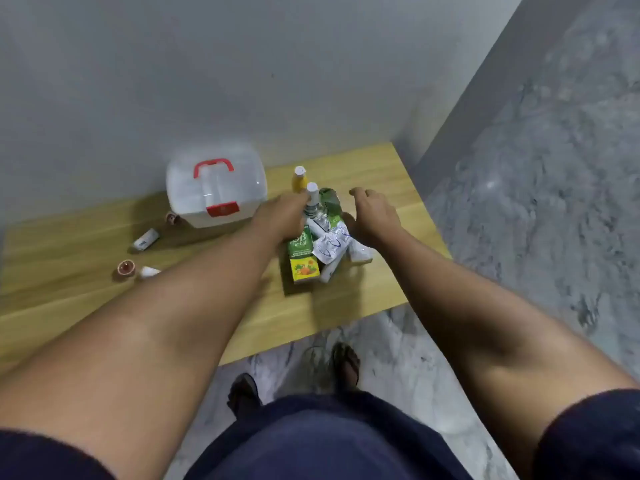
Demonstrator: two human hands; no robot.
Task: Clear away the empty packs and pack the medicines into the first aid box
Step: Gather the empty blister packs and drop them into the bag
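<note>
A translucent white first aid box with a red handle and red latch stands closed at the back of the wooden table. Right of it lies a pile of medicines: a green herbal carton, silver blister packs, a white tube, a green pouch, a white-capped bottle and a yellow bottle. My left hand rests on the pile's left side, fingers by the white-capped bottle; its grip is hidden. My right hand hovers over the pile's right side, fingers curled and apart.
Small items lie on the left of the table: a white tube, a brown cap, a red round tin and a small white piece. A grey wall stands behind. Marble floor runs to the right and below, where my feet stand.
</note>
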